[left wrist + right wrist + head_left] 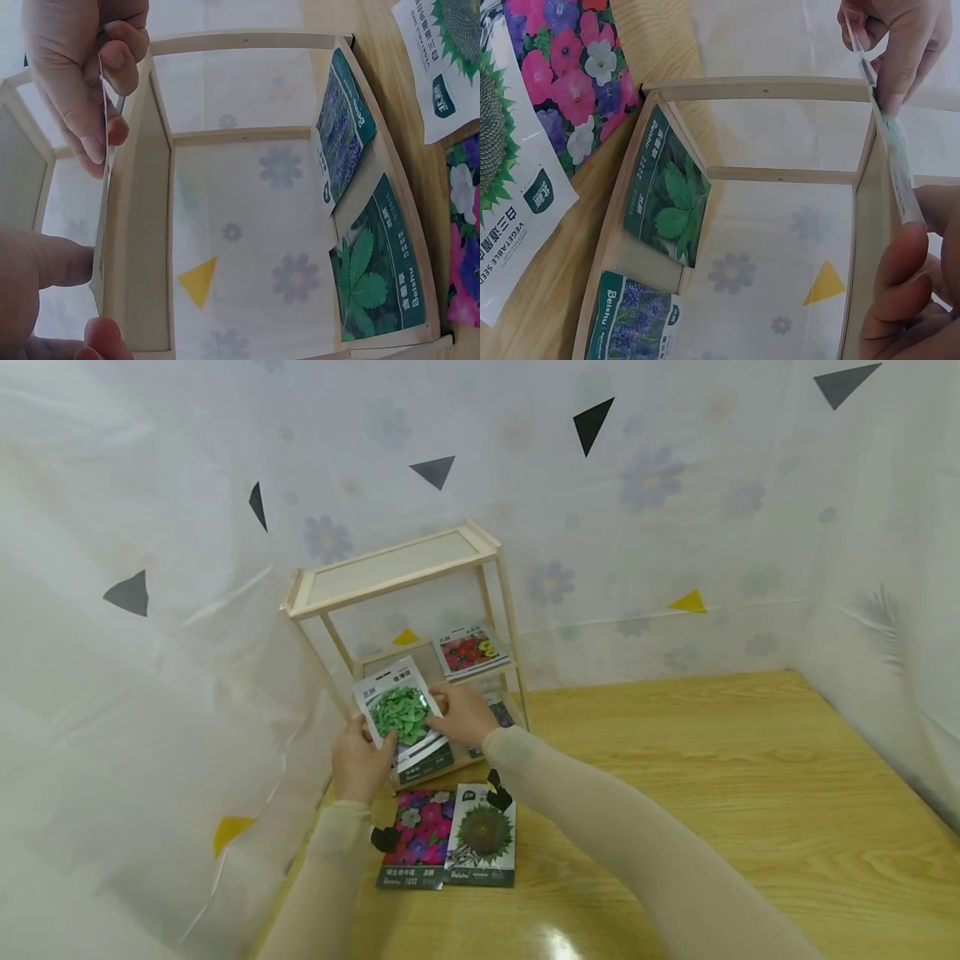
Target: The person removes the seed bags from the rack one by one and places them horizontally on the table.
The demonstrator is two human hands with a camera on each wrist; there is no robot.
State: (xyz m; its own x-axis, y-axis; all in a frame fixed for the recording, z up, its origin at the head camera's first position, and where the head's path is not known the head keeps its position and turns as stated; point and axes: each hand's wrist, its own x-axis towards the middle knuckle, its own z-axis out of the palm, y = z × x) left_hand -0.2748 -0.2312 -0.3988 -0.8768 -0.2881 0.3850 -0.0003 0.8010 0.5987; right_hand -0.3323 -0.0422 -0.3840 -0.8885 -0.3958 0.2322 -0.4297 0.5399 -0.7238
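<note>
Both hands hold a white seed packet [402,712] with green leaves printed on it, in front of the middle shelf of a small wooden rack [397,578]. My left hand [360,766] pinches its left edge, thumb on the front. The right hand [463,716] grips the right edge the same way. Both wrist views show this packet edge-on between fingers and thumbs. On the middle shelf, to the right, lies a packet with red and yellow flowers [472,652]. The bottom shelf holds a green-leaf packet [375,262] and a purple-flower packet [343,139].
On the wooden table [720,793], before the rack, lie a pink-and-purple flower packet [422,835] and a sunflower packet [483,837], side by side. White patterned sheeting [540,502] hangs behind the rack and along the left.
</note>
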